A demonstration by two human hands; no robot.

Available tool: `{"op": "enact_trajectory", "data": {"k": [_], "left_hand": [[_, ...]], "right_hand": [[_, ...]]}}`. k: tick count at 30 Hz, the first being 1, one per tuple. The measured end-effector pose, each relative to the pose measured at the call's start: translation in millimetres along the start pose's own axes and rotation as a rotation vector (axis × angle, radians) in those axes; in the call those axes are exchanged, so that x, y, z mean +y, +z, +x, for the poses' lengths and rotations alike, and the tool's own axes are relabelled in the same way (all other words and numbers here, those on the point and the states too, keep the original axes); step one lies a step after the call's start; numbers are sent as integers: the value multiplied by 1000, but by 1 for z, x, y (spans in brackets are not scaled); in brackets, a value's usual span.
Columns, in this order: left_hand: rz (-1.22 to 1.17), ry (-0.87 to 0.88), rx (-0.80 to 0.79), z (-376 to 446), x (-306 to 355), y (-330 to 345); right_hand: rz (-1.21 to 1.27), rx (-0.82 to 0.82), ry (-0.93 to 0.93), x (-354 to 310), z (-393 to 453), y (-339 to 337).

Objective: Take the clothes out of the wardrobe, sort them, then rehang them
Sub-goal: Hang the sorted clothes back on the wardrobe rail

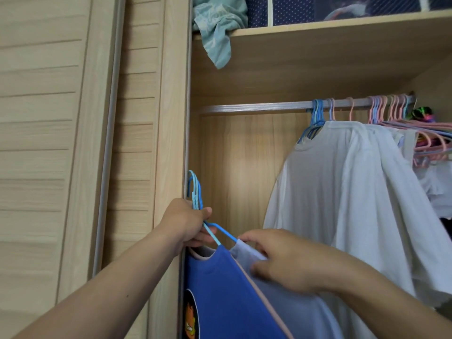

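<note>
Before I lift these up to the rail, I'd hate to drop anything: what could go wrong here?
1. Your left hand grips several blue hangers bunched by their hooks; one may slip out as you raise them.
2. Your right hand pinches the pale blue shirt at its collar, so tugging could pull it off its hanger.
3. The teal garment droops over the shelf edge above and might fall if knocked.

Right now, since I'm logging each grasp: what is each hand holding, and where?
Left hand grips the blue hangers at their necks, below the hooks. Right hand pinches the pale blue shirt at its collar.
</note>
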State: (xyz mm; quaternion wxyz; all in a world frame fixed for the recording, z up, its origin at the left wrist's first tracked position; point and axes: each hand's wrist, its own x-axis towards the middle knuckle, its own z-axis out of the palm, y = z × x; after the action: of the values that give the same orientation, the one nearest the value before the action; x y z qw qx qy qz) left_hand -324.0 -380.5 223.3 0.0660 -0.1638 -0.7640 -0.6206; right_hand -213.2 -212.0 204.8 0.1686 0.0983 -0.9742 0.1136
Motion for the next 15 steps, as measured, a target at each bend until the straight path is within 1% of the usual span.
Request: {"op": "enact_trajectory", "data": {"k": [2, 3, 5, 7, 8, 10, 12, 15], "left_hand": [[-16, 8, 10, 1, -1, 1], [-22, 16, 8, 1, -1, 2], [-31, 24, 9, 2, -1, 1], [4, 19, 0, 1, -1, 0], [31, 17, -11, 0, -2, 0], [72, 18, -32, -1, -3, 0], [89, 19, -47, 0, -4, -1], [92, 19, -60, 0, -4, -3]], "right_hand": [[-73, -35, -28, 11, -9, -10], [-126, -7, -8, 19, -11, -14], [-215, 131, 90, 39, -7, -17], [-202, 292, 229, 63, 3, -13], [-196, 329, 287, 73, 9, -10], [-226, 337, 362, 88, 22, -12], [-270, 383, 379, 97, 34, -33], [-351, 564, 374, 95, 55, -99]]}}
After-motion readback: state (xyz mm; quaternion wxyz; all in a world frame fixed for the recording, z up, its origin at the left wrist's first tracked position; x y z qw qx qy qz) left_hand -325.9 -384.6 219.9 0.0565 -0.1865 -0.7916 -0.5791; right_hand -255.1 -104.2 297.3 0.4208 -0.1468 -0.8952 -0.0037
